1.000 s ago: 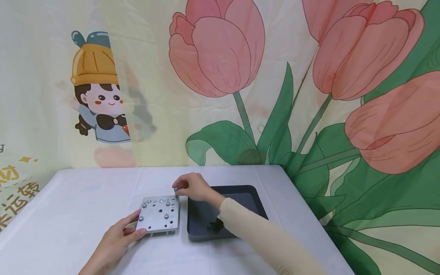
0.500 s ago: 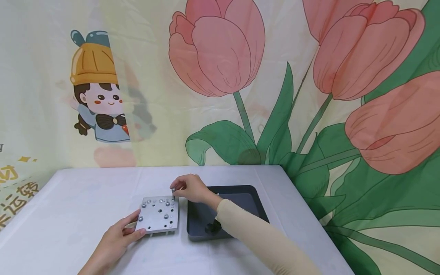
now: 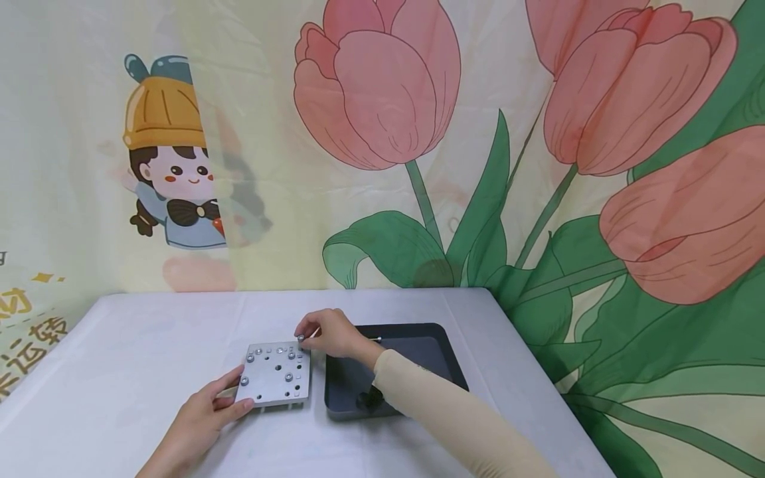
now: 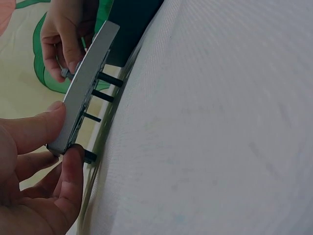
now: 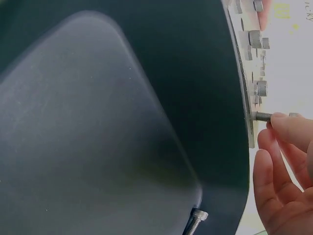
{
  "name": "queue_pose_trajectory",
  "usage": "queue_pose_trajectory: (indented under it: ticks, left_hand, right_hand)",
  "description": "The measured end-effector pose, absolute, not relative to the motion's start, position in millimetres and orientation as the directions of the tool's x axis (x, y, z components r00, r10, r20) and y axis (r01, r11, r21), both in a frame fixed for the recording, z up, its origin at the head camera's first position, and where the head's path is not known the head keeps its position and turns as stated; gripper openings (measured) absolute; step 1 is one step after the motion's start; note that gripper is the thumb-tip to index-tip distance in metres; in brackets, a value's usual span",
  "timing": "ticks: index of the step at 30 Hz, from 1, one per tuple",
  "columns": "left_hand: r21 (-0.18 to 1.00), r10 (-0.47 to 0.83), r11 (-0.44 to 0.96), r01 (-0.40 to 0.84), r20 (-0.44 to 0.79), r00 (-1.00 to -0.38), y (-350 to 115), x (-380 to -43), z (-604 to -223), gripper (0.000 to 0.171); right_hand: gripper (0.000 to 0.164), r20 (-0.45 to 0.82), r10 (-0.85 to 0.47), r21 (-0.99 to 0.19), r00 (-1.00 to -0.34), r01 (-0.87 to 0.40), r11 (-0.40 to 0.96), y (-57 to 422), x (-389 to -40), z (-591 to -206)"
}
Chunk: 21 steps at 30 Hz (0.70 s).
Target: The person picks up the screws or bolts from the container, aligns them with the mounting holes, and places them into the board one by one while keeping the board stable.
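Observation:
My left hand (image 3: 206,413) grips the near left edge of a silver metal plate (image 3: 269,387), thumb on top and fingers beneath in the left wrist view. Several socket-head screws stand in the plate's holes, and their shanks (image 4: 103,95) poke out of its underside. At the far right corner, my right hand (image 3: 333,333) pinches another socket-head screw (image 5: 264,117) between thumb and fingers. That screw is upright, its threaded tip right at the plate's surface.
A dark shallow tray (image 3: 439,332) stands on the white-covered table (image 3: 161,332), just right of the plate. A loose screw (image 5: 196,221) lies in it, along with a black object (image 3: 369,399) partly hidden by the right sleeve. A tulip-printed cloth (image 3: 263,133) hangs behind.
My right hand has shifted slightly left, then lowered with the screw onto the plate's far right corner. The left hand and plate have stayed in place.

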State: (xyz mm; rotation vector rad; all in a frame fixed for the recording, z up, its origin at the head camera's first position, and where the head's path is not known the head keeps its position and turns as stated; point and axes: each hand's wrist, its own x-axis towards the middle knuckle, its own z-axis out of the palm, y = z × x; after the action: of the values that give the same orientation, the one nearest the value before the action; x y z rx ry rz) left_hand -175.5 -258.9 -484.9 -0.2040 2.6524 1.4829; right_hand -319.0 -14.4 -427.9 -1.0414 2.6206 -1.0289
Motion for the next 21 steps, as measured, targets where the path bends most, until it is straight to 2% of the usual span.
queue_pose_trajectory:
  ticks: [6, 11, 21]
  left_hand:
    - [0.835, -0.068, 0.526, -0.162, -0.148, -0.987, -257.9, -174.9, -484.4, 0.089]
    - [0.833, -0.073, 0.525, -0.176, -0.162, -0.984, -258.1, -175.1, -483.7, 0.090]
    - [0.841, -0.060, 0.517, -0.161, -0.152, -0.987, -258.8, -176.0, -484.3, 0.090]
  right_hand:
    - [0.014, 0.095, -0.653, -0.629, -0.752, -0.553, 0.546, -14.2, -319.1, -430.6]
    - [0.018, 0.067, -0.660, -0.627, -0.749, -0.545, 0.556, -13.3, -321.8, -430.2]
    - [0.020, 0.107, -0.671, -0.551, -0.734, -0.605, 0.574, 17.0, -322.0, -403.3]
